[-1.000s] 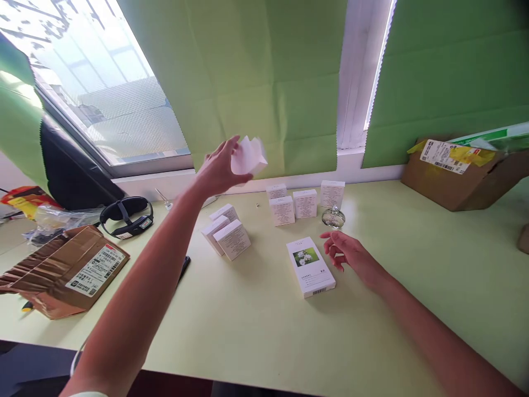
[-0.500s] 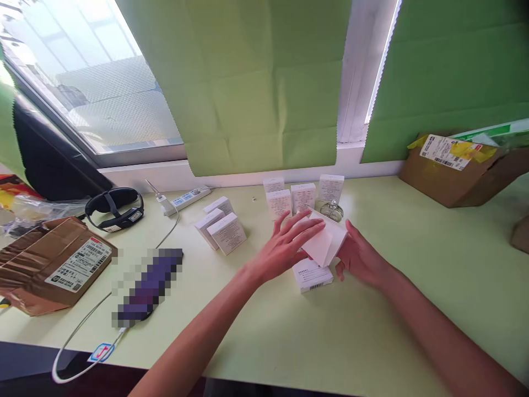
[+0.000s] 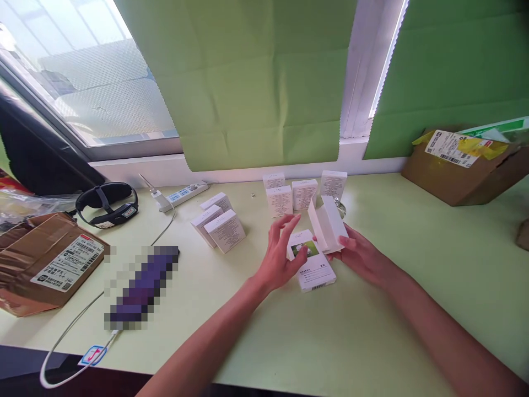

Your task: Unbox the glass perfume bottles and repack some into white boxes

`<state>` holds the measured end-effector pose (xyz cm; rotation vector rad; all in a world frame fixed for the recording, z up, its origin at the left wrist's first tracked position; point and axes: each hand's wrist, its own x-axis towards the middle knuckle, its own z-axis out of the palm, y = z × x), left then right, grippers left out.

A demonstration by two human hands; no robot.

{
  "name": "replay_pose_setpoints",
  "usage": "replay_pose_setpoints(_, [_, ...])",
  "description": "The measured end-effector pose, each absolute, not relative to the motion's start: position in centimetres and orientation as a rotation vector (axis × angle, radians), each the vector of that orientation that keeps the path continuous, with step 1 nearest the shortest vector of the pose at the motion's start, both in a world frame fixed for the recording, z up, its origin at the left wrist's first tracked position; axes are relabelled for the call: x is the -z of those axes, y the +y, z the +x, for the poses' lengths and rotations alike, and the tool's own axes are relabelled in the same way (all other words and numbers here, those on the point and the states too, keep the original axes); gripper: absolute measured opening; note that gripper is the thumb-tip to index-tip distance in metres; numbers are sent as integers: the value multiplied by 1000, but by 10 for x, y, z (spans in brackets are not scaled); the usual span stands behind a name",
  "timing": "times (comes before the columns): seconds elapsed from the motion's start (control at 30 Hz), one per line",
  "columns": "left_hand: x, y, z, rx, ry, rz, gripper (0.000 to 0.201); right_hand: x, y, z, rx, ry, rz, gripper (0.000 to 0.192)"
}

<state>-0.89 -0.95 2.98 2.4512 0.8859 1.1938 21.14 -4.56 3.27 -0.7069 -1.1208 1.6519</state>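
My right hand [image 3: 363,255] grips a white paper box [image 3: 328,225] by its lower right side; the box looks unfolded at one end, with a flap raised. My left hand [image 3: 283,251] is off that box, fingers spread and curved, over the left edge of a flat white card box [image 3: 314,271] with a green picture and a barcode. That card box lies on the table below both hands. Behind the held box, a shiny, clear roll-like object [image 3: 340,208] is partly hidden.
Several small white boxes stand at the back, one of them a printed box [image 3: 280,202]; more boxes [image 3: 225,230] stand to the left. Further left are a phone [image 3: 144,286] on a cable, a power strip [image 3: 184,196], a headset [image 3: 108,205] and a cardboard carton [image 3: 53,264]. Another carton [image 3: 463,171] sits at the right.
My left hand has let go of the white box and drawn back left. The right hand has turned the box more upright, uncovering the picture on the card box below.
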Motion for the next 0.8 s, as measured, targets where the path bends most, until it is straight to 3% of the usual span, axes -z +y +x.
replay_pose_setpoints(0.23, [-21, -20, 3, -1102, 804, 2027, 57, -26, -48, 201, -1295, -1308, -970, 97])
replay_pose_setpoints(0.33, [-20, -22, 4, -1047, 786, 1966, 53, -22, -50, 196, -1132, -1370, -1084, 101])
replay_pose_setpoints(0.47, [-20, -24, 4, -1042, 854, 1990, 30, -21, -53, 188, -917, -1444, -1211, 104])
replay_pose_setpoints(0.6, [-19, -25, 3, -1104, 958, 2001, 31, -20, -57, 183, -962, -1495, -1232, 108])
replay_pose_setpoints(0.67, [-20, -25, 3, -1102, 980, 1984, 34, -22, -57, 183, -1058, -1480, -1160, 103])
replay_pose_setpoints(0.8, [-24, -22, 0, -1112, 957, 1968, 40, -28, -54, 188, -1202, -1395, -1018, 58])
